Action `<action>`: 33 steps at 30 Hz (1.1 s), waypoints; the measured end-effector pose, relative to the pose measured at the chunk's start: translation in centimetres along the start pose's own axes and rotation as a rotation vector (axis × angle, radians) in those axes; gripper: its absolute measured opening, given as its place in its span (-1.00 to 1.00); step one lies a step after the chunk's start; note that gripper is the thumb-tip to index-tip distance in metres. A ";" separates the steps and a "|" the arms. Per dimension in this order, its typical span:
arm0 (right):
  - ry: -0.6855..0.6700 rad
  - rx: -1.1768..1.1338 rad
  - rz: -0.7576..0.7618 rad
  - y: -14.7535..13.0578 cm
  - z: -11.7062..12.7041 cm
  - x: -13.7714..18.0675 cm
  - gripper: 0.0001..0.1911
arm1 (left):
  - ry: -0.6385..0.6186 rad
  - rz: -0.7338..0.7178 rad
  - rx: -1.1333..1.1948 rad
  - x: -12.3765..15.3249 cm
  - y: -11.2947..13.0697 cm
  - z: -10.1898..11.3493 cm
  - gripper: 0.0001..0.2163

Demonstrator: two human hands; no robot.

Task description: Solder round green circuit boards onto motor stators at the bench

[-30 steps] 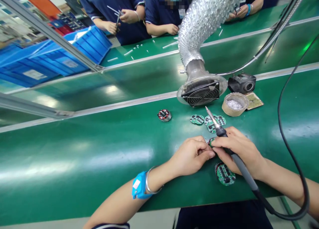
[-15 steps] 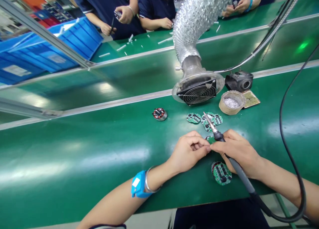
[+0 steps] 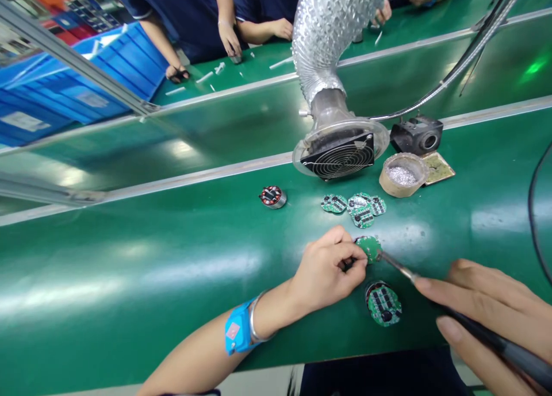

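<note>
Head view: my left hand pinches a small round green circuit board at its left edge between thumb and fingertips, holding it tilted just above the glossy green table. My right hand is closed like a pen grip around the black handle of a slim metal-tipped soldering iron, whose point touches or nearly touches the board's right rim; I cannot tell which. I judge this to be the moment of laying the tip on a joint. The next move calls for a steady board and a light, brief touch, since the board is thin, rigid and held by only one edge.

Just nearer lies a second round green board on a dark ring, studded with black parts. Farther off sits a cluster of flat green round boards, and to their left a small red-and-black wound coil. Beyond them stands a black wire-grilled fan on a crinkled silver foil duct, with a beige round tub of silvery scrap to its right. A blue wrist strap wraps my left wrist. Other people's hands work at the far table.
</note>
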State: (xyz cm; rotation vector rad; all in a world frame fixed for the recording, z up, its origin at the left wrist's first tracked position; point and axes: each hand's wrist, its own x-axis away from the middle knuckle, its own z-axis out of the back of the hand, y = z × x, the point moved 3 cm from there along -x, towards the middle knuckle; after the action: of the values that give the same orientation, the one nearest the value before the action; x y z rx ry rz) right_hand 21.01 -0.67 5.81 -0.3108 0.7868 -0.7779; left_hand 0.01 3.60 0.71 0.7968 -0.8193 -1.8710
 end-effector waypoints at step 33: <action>-0.074 -0.021 0.068 0.2 -0.9 1.5 -0.61 | 0.029 -0.102 -0.092 0.2 0.4 0.1 -0.89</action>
State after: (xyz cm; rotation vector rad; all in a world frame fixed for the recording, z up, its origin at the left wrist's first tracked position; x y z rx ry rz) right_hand 21.11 -1.63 4.28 -0.3282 0.7320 -0.6913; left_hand 0.08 3.29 1.01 0.8193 -0.6808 -1.9680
